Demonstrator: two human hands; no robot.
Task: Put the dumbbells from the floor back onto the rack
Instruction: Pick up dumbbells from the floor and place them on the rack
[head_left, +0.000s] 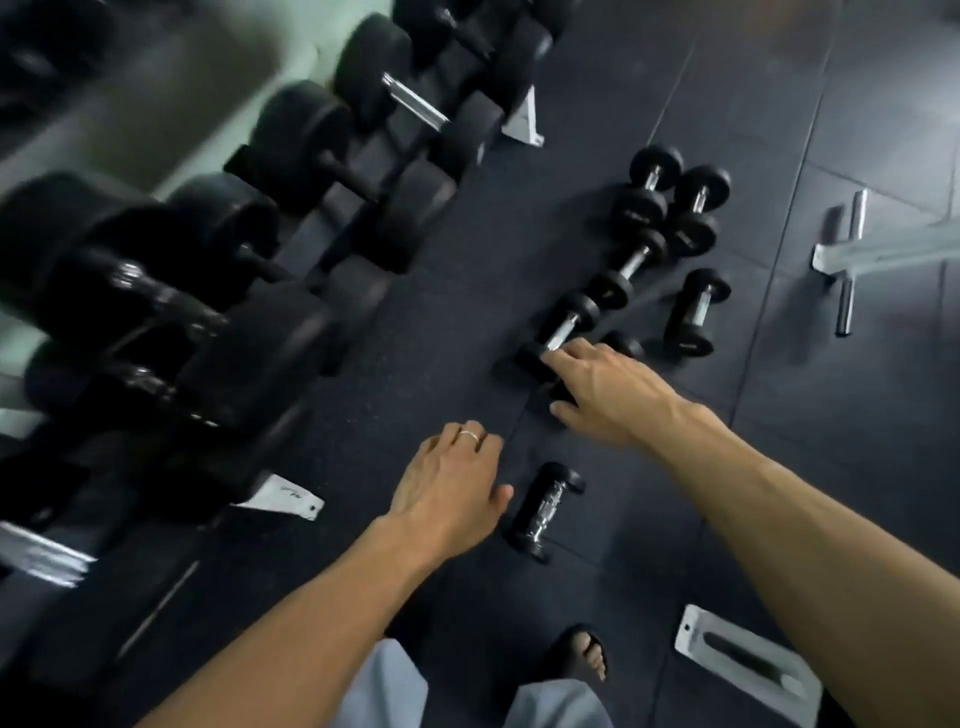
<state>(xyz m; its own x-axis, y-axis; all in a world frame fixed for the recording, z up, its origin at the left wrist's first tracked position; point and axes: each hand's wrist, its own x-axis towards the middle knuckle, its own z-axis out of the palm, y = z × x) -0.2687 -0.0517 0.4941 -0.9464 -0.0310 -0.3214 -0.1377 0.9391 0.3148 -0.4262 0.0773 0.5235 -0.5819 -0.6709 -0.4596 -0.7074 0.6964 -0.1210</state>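
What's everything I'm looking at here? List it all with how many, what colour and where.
Small dumbbells: about seven showing, one partly hidden, black ends with shiny handles, loose on the floor at centre right.
Large dumbbells: several, blurred so no exact count, black, on the rack along the left.
Rack: one, white feet showing, left side.
Floor: dark rubber tiles.
Bench foot: one, white and chrome, upper right.
Metal plate: one, pale with a dark slot, lower right.
Sandalled foot: one, bottom centre, beside pale trouser legs.
Left hand: ring on one finger, above the floor beside the nearest dumbbell.
Right hand: reaching over a dumbbell farther out.
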